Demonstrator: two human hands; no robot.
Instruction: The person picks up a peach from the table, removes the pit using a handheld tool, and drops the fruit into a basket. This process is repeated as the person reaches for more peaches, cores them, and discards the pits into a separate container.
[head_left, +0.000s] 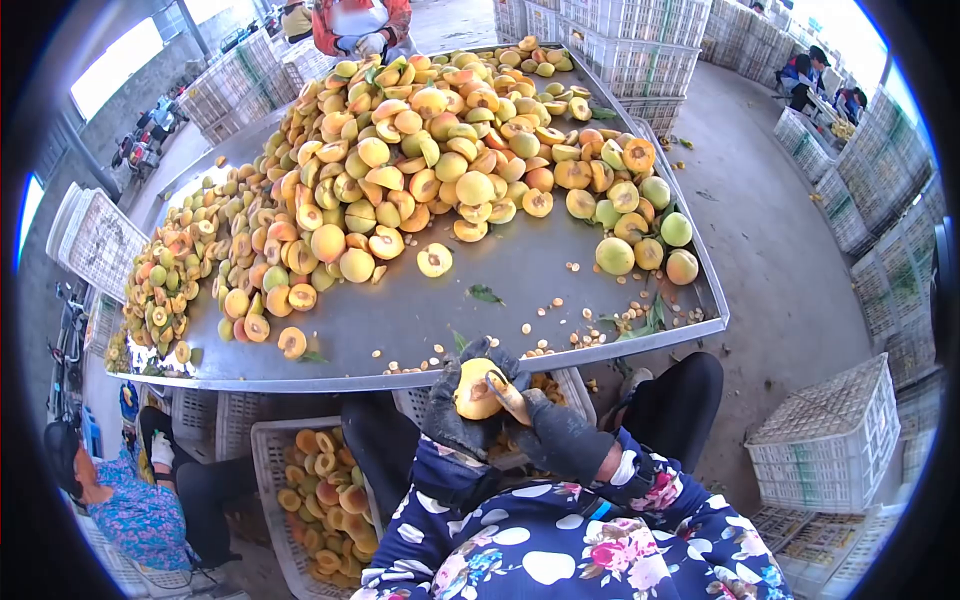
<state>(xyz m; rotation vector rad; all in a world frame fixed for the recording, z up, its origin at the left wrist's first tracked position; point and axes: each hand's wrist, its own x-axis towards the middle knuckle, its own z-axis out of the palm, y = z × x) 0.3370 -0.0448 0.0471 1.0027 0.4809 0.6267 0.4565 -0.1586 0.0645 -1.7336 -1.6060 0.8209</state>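
- In the head view, the left hand, in a dark glove, was closed around a yellow fruit and held it up just off the near edge of the metal table, above the lap.
- The right hand, also gloved, was gripping a small tool, whose curved tip lay against the fruit.
- Much of the fruit on the table was already cut: the large heap showed many halves, some with a stone in place and others hollow.
- A smaller group near the right corner held several pieces that looked whole, among them a pale green one; by my judgement, a good deal was left to handle.
- Loose stones and a few leaves lay scattered along the near side of the table.
- The left crate, below the table, was well filled with halves, many of them hollowed.
- The near crate, beneath the hands, had some fruit pieces in it, but the hands hid much of its inside, so its level could not be told.
- The right crate stood on the floor, apart from the table; its contents could not be made out.
- Behind the table, stacked crates rose near a co-worker; what they held was unclear.
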